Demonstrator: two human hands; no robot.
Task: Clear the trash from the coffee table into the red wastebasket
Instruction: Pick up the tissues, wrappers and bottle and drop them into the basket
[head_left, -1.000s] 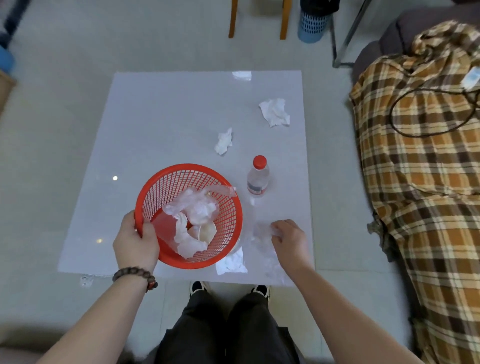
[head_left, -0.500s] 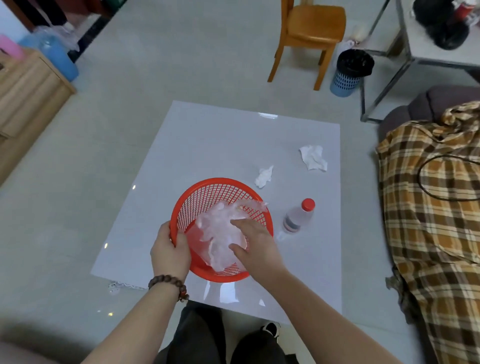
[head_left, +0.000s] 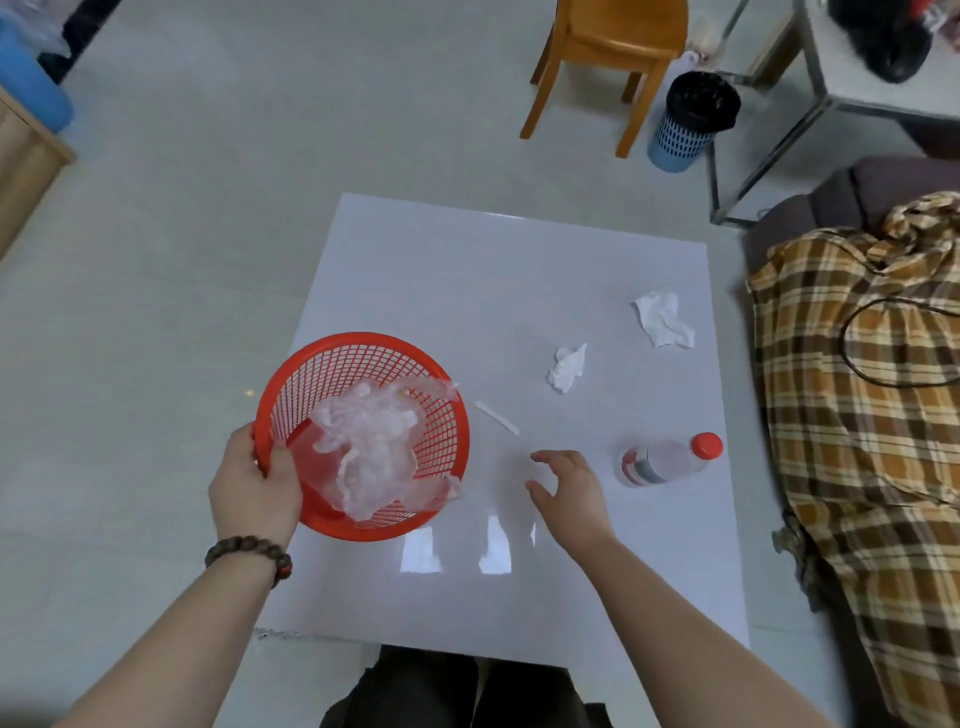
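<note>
Two tissues (head_left: 567, 368) at 1 o'clock; my left hand (head_left: 254, 486) grips red wastebasket (head_left: 363, 364) rim, right hand (head_left: 569, 493) fingers spread, empty, over bench (head_left: 467, 270).

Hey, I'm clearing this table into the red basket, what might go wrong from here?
1. The clear plastic wrap bulges above the red wastebasket rim; held tilted by the left hand, it might slip out.
2. The bottle lies on its side near the right hand; a nudge may roll it toward the coffee table edge.
3. The thin paper strip is pale on a pale top and easily overlooked.
</note>
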